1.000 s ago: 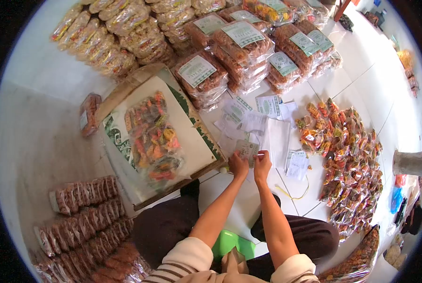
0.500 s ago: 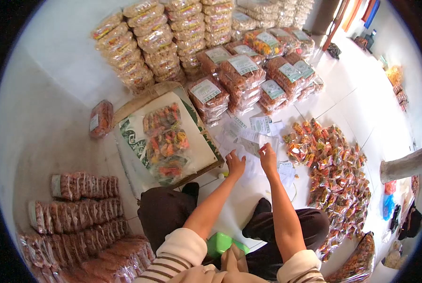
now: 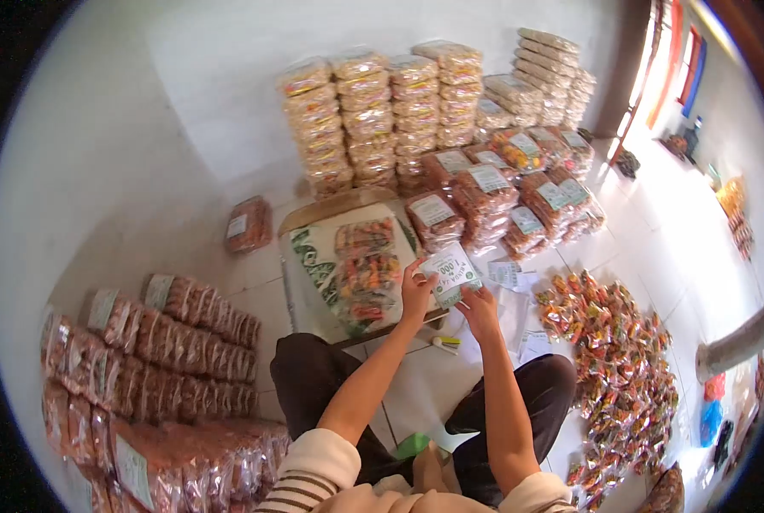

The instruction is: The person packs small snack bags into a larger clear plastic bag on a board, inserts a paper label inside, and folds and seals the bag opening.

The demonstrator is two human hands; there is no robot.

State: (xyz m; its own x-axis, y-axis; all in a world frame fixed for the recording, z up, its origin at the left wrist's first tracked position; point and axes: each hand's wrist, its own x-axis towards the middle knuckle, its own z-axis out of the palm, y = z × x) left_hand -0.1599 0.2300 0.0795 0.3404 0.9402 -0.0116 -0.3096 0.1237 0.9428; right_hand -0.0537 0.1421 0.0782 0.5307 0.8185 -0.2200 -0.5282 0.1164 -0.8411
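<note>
A white printed label with green lettering (image 3: 452, 267) is held up in front of me, tilted. My left hand (image 3: 416, 289) is closed on its left edge, and my right hand (image 3: 478, 306) pinches its lower right edge. Below and behind my right hand lie loose papers and labels (image 3: 512, 309) on the tiles. To the left of my left hand, a clear plastic bag of small colourful snack packs (image 3: 369, 269) rests on a low board-topped table (image 3: 403, 231). A white and yellow-green item (image 3: 446, 343) sits on the floor beneath my hands.
Small snack packets (image 3: 621, 368) form a heap at right. Labelled packs of brown snacks (image 3: 484, 201) stand behind the papers, with tall stacks of pale packs (image 3: 365, 120) against the wall. Rows of brown bagged snacks (image 3: 177, 359) fill the left side. A post (image 3: 732, 352) juts in at right.
Both hands have come up from the loose papers and now hold a label between them. The camera view has shifted, so the surroundings appear lower and further right.
</note>
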